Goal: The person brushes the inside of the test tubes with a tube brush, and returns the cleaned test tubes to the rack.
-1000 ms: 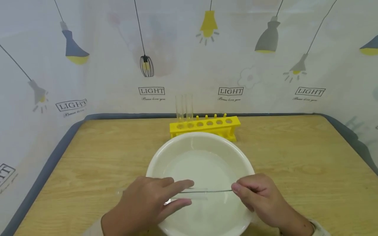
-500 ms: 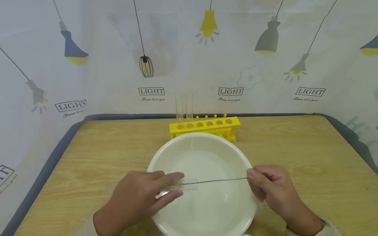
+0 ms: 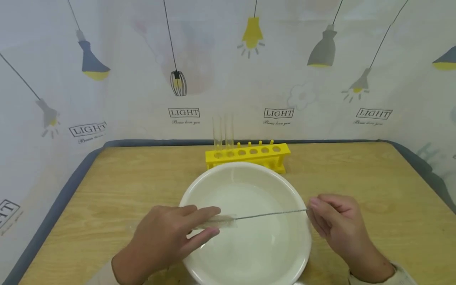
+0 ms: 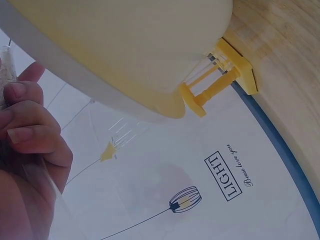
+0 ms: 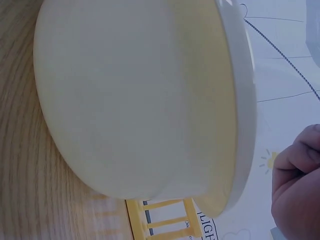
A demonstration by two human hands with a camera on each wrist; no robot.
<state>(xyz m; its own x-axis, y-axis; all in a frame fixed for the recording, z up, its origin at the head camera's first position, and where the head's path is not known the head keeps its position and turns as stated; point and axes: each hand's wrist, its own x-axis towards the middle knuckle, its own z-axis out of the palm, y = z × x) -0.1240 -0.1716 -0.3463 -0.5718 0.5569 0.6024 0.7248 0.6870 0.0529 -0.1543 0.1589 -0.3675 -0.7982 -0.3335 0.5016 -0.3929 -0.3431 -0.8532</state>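
Note:
My left hand [image 3: 165,233] grips a clear glass test tube [image 3: 228,221] lying nearly level over the white basin [image 3: 306,253]. The tube's mouth points right, past the thumb and forefinger. In the left wrist view, curled fingers [image 4: 35,120] wrap the tube. A test tube brush has its pale bristles inside the tube close to the mouth. Its twisted wire handle [image 3: 270,214] stretches right across the basin, and my right hand [image 3: 338,221] pinches the far end above the basin's right rim. The same wire [image 5: 285,56] slants across the right wrist view.
Behind the basin stands a yellow test tube rack [image 3: 249,154] with two clear test tubes [image 3: 229,132] upright in its left holes. Water appears to lie in the basin. A printed curtain [image 3: 228,71] hangs behind the wooden table [image 3: 356,178].
My right hand has moved right and slightly up, drawing more of the brush wire out of the tube; the bristles now sit near its mouth. My left hand has shifted slightly left.

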